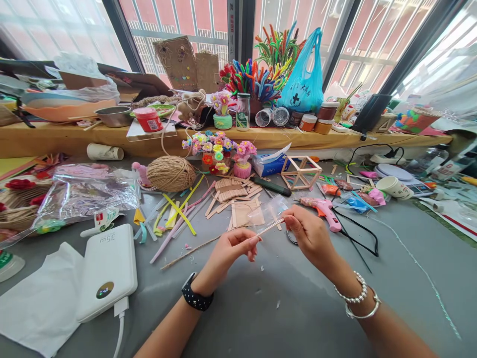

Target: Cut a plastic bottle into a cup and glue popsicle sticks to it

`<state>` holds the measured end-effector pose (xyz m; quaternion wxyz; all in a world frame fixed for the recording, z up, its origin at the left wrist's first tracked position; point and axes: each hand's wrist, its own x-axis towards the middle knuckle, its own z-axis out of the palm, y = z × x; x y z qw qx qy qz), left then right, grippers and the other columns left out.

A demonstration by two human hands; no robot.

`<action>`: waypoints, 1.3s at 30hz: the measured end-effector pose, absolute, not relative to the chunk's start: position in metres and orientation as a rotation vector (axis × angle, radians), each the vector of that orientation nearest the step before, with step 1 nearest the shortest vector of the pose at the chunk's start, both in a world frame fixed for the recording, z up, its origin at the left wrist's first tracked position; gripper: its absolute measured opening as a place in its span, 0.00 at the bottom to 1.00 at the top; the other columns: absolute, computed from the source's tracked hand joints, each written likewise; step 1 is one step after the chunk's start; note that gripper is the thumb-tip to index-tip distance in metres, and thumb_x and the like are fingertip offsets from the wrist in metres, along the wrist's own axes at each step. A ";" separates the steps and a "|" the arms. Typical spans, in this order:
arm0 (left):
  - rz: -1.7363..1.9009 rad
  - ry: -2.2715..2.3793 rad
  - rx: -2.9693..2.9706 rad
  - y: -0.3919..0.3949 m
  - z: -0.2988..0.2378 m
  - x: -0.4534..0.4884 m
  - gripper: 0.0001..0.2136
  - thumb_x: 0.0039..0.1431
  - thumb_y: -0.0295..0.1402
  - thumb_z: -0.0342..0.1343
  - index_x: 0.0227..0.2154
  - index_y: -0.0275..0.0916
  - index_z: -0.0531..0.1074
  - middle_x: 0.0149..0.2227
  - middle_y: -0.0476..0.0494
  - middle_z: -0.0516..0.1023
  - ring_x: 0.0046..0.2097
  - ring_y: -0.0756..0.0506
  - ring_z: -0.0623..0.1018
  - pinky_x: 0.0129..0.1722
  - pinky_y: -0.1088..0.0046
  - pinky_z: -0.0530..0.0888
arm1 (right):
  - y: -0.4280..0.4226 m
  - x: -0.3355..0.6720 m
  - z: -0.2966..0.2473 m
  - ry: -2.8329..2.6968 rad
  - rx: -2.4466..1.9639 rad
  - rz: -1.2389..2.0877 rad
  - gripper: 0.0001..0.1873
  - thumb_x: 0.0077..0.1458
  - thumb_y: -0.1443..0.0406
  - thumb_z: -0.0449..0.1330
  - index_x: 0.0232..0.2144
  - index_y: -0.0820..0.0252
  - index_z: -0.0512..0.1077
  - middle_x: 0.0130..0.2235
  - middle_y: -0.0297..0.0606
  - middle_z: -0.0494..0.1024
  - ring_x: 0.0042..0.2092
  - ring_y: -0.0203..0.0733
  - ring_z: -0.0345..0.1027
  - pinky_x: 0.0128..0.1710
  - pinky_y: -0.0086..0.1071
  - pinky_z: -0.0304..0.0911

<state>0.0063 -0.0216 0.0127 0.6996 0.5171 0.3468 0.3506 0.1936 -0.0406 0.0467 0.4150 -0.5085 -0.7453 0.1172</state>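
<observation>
Between my two hands stretches a thin pale wooden stick, held slightly tilted above the grey table. My left hand pinches its left end between thumb and fingers. The other end sits in the pinch of my right hand. A piece of brown twine trails left from my left hand onto the table; whether it joins the stick is hidden. Just behind the stick lie a clear plastic bag and several popsicle sticks. A pink glue gun rests beyond my right hand.
A ball of twine and pipe cleaners lie at back left. A white power bank with a cable is at near left. Behind stand a wooden stick frame and a blue tissue pack. A cluttered ledge runs along the windows.
</observation>
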 end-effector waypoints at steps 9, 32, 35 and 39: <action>0.908 0.871 1.231 -0.023 0.012 0.008 0.09 0.48 0.37 0.57 0.26 0.35 0.71 0.21 0.52 0.70 0.23 0.54 0.69 0.27 0.77 0.67 | -0.039 0.197 0.042 -1.555 -1.262 0.632 0.10 0.50 0.58 0.56 0.30 0.58 0.71 0.31 0.36 0.71 0.33 0.37 0.65 0.30 0.28 0.61; 0.866 0.884 1.287 -0.023 0.014 0.009 0.10 0.47 0.38 0.57 0.26 0.35 0.70 0.21 0.51 0.70 0.24 0.53 0.70 0.28 0.76 0.68 | -0.041 0.197 0.039 -1.493 -1.274 0.720 0.09 0.47 0.59 0.60 0.26 0.59 0.74 0.28 0.36 0.74 0.28 0.35 0.64 0.26 0.28 0.59; 0.868 0.889 1.288 -0.023 0.014 0.009 0.10 0.47 0.38 0.57 0.26 0.35 0.70 0.21 0.51 0.70 0.24 0.53 0.70 0.28 0.76 0.69 | -0.041 0.197 0.039 -1.478 -1.293 0.707 0.10 0.46 0.59 0.60 0.26 0.59 0.75 0.27 0.36 0.74 0.26 0.34 0.62 0.23 0.27 0.58; 0.868 0.891 1.293 -0.023 0.013 0.009 0.10 0.47 0.38 0.57 0.27 0.35 0.70 0.21 0.51 0.70 0.24 0.53 0.70 0.28 0.75 0.69 | -0.042 0.196 0.041 -1.444 -1.301 0.725 0.10 0.45 0.59 0.61 0.26 0.59 0.75 0.26 0.36 0.74 0.25 0.34 0.62 0.22 0.27 0.57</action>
